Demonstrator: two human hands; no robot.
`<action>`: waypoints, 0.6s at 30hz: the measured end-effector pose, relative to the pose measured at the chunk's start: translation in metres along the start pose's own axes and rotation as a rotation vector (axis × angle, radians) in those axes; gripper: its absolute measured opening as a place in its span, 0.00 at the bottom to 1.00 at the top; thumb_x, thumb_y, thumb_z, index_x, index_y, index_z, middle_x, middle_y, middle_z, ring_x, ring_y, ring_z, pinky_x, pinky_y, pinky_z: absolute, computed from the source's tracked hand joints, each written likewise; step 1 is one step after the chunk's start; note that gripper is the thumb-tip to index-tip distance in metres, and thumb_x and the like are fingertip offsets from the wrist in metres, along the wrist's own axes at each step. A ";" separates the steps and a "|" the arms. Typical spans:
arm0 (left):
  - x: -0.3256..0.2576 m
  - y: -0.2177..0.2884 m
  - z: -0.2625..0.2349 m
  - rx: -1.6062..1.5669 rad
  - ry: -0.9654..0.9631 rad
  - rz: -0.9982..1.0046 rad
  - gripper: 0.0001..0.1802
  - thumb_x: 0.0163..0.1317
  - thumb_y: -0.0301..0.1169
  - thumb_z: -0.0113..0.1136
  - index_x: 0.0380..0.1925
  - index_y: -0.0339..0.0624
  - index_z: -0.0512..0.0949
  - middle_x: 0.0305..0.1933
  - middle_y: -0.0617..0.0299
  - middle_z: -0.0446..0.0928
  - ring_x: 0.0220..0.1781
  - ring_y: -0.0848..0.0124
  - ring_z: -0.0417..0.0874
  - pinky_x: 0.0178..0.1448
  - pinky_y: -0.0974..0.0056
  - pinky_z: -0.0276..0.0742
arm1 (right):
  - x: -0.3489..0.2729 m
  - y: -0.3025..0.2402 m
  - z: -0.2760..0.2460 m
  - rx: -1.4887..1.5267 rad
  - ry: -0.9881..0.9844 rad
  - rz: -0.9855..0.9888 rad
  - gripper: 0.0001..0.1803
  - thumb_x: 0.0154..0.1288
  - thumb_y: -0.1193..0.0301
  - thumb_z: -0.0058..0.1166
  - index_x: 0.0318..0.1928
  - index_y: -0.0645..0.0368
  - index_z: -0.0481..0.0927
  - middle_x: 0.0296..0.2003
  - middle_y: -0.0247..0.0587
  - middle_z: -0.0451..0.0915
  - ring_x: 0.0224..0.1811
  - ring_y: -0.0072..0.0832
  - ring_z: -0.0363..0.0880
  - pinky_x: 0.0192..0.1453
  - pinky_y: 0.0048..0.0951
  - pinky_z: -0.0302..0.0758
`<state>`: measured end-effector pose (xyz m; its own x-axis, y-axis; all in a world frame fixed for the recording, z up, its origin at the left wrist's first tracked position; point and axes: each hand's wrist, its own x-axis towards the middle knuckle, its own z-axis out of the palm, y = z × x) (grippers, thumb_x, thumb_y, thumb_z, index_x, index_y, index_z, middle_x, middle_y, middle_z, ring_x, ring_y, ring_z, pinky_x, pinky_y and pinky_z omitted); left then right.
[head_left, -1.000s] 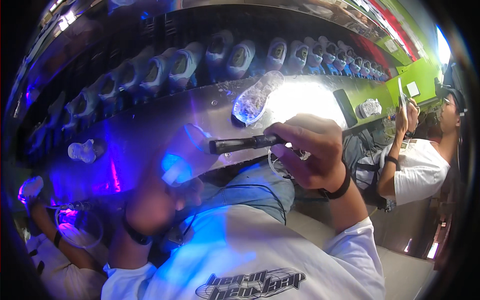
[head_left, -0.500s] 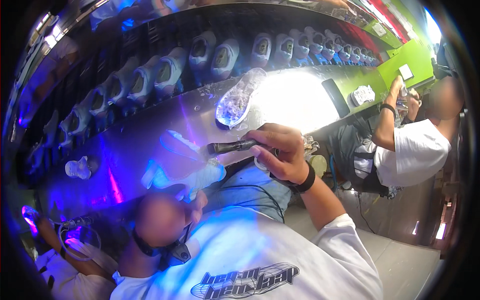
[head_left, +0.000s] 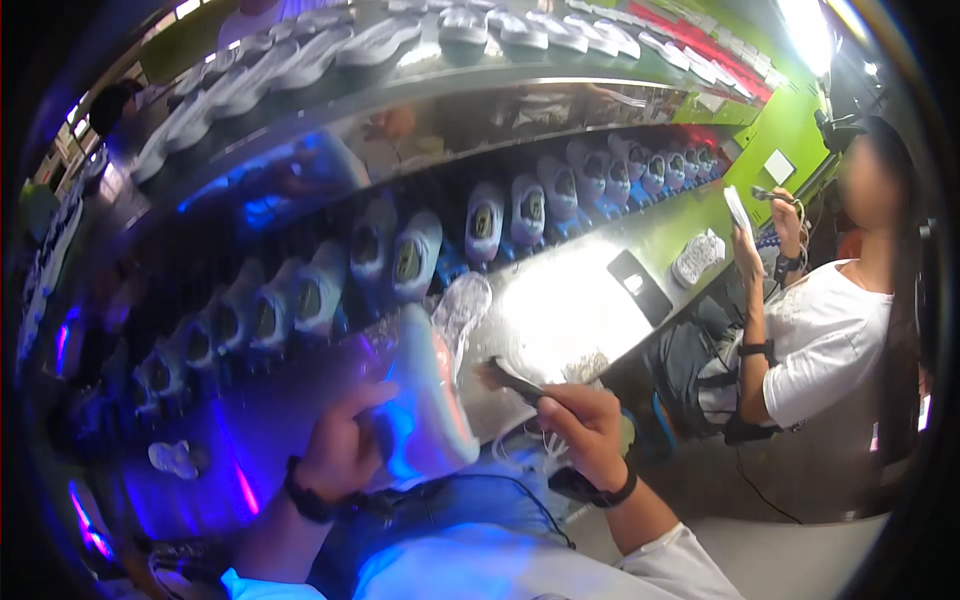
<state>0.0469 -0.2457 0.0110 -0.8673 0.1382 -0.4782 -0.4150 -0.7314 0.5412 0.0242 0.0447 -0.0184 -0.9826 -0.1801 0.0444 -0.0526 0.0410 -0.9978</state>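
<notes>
My left hand [head_left: 342, 440] is closed around a white shoe [head_left: 425, 410], washed in blue light and standing steeply on end, with a pinkish strip along its right side. Motion blurs its finer detail. In my right hand [head_left: 590, 430] is a slim brush [head_left: 515, 383] with a dark handle, pinched between thumb and fingers. Its brown bristles point left toward the shoe, with a gap between them. Just beyond the shoe, a whitish shoe sole [head_left: 463, 305] lies on the metal bench [head_left: 500, 410], partly hidden by it.
Several white shoes [head_left: 484, 225] stand in a row along the bench's far side, below a shelf with soles [head_left: 380, 40]. Right of the bright patch lie a dark flat device [head_left: 640, 288] and a white shoe [head_left: 698, 258]. A co-worker [head_left: 815, 330] at right holds a white sole and a brush.
My view has tilted up, showing the upper shelf. The shoe in my left hand has turned from lying sideways to upright. The co-worker has raised a white sole.
</notes>
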 end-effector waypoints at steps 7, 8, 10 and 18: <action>0.206 0.089 0.073 1.284 0.146 0.635 0.32 0.60 0.35 0.71 0.64 0.32 0.79 0.52 0.64 0.84 0.48 0.73 0.83 0.55 0.67 0.78 | -0.005 0.005 -0.041 -0.020 0.210 0.063 0.13 0.75 0.71 0.57 0.39 0.71 0.85 0.26 0.33 0.81 0.29 0.17 0.76 0.34 0.22 0.69; 0.244 0.107 0.070 1.196 0.084 0.275 0.26 0.62 0.37 0.71 0.59 0.37 0.82 0.49 0.64 0.85 0.47 0.72 0.82 0.54 0.65 0.78 | -0.005 0.005 -0.041 -0.032 0.204 0.064 0.13 0.75 0.71 0.56 0.39 0.70 0.86 0.26 0.33 0.81 0.28 0.17 0.76 0.33 0.22 0.70; 0.321 0.124 0.043 1.364 -0.048 0.613 0.21 0.66 0.38 0.69 0.56 0.41 0.84 0.44 0.64 0.85 0.43 0.72 0.81 0.52 0.64 0.78 | -0.006 0.017 -0.038 -0.025 0.247 0.132 0.13 0.74 0.69 0.60 0.42 0.70 0.87 0.26 0.33 0.82 0.27 0.16 0.75 0.32 0.22 0.68; 0.426 0.146 0.066 1.776 0.257 0.471 0.19 0.67 0.37 0.69 0.55 0.41 0.84 0.43 0.64 0.84 0.44 0.71 0.81 0.53 0.64 0.78 | 0.005 0.019 -0.024 -0.228 0.311 0.091 0.10 0.73 0.70 0.64 0.40 0.67 0.88 0.23 0.28 0.79 0.24 0.15 0.72 0.29 0.22 0.66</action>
<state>-0.4013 -0.2493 -0.0679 -0.9950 -0.0600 -0.0796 -0.0946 0.8210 0.5630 0.0134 0.0684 -0.0364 -0.9903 0.1390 0.0045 0.0330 0.2663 -0.9633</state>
